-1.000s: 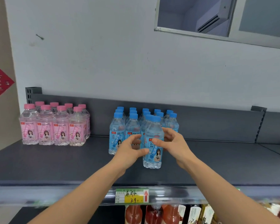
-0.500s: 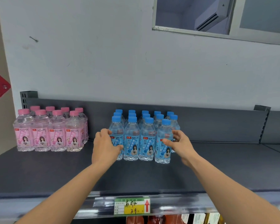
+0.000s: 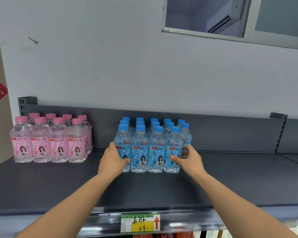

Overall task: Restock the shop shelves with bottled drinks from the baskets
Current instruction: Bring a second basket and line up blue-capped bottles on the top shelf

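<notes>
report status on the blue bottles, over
Left hand and right hand grip the front-row ends of the blue bottles. Block upright on the shelf, four across in front. Pink bottles stand apart at left, not in the way.

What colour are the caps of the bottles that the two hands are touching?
Blue. The caps of these bottles show best in the head view.

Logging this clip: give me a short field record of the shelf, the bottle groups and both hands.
shelf: dark grey, wall behind
blue-cap bottles: upright block, four in front row
pink-cap bottles: upright group to the left, apart from the blue
left hand: holds front-left blue bottle's side
right hand: holds front-right blue bottle
price tag: on shelf's front edge
</notes>
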